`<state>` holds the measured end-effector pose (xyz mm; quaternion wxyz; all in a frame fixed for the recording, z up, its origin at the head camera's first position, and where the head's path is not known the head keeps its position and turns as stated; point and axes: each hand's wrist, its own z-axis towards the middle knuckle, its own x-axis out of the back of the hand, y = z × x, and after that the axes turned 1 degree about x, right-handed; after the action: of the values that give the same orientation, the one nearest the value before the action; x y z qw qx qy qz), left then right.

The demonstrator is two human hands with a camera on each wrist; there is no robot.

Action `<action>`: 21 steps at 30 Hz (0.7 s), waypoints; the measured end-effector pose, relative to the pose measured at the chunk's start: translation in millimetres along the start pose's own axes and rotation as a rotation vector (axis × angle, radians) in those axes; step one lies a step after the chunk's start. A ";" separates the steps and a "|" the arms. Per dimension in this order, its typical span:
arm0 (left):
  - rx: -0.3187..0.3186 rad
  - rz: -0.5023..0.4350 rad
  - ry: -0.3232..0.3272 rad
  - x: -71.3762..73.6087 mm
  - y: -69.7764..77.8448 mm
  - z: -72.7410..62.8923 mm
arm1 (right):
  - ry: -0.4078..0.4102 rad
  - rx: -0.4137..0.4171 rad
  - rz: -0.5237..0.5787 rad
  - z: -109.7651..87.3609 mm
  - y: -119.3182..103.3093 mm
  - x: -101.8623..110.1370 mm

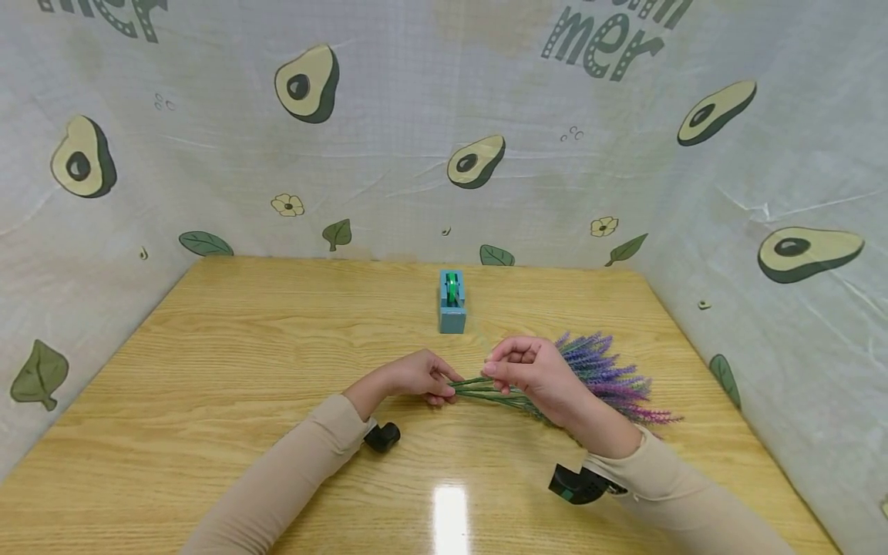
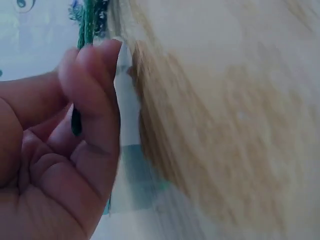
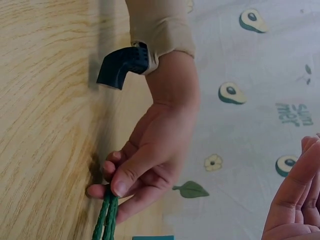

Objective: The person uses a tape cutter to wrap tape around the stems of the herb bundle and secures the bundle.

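A bunch of artificial lavender (image 1: 610, 374), purple and pink at the heads, lies on the table with its green stems (image 1: 489, 391) pointing left. My left hand (image 1: 419, 378) pinches the stem ends between thumb and fingers; the left wrist view shows that hand (image 2: 65, 145) around the green stems (image 2: 89, 22). Just above the stems, my right hand (image 1: 537, 374) has thumb and forefinger together on a faint, see-through strip of tape (image 1: 480, 339). Only part of the right hand (image 3: 297, 200) shows in its own wrist view, where what it pinches is hidden.
A blue tape dispenser (image 1: 452, 317) with a green roll stands behind the hands, near the table's middle. The wooden table (image 1: 277, 331) is bordered at the back and sides by a pale avocado-print cloth (image 1: 388, 193).
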<state>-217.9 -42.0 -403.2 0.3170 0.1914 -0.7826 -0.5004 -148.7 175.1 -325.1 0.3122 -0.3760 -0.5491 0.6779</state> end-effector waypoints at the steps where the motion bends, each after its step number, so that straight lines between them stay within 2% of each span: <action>1: -0.012 0.039 0.001 0.4 0.2 -0.1 | 0.000 0.000 0.000 0.0 -0.1 -0.2; 3: -0.032 0.108 0.005 1.2 0.3 -0.2 | -0.002 0.001 -0.002 0.2 -0.1 -0.5; 5: -0.040 0.134 0.029 1.8 -0.3 0.2 | -0.006 0.000 -0.004 0.5 0.0 -0.6; 10: -0.009 0.033 0.136 1.5 0.7 -1.8 | -0.012 0.004 -0.015 1.2 1.3 -0.7; 13: 0.011 -0.045 0.176 0.4 2.7 -2.4 | -0.013 0.006 -0.019 0.8 3.0 -1.0; 17: 0.016 -0.069 0.190 -1.4 5.4 -1.6 | -0.018 0.001 -0.027 0.1 5.3 -1.6; 21: 0.008 0.020 0.170 -5.2 6.1 -1.7 | -0.014 -0.009 -0.045 -0.7 6.6 -2.5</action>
<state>-212.9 -37.3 -398.8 0.3864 0.2268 -0.7568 -0.4759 -146.9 172.1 -331.3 0.3216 -0.3602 -0.5628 0.6709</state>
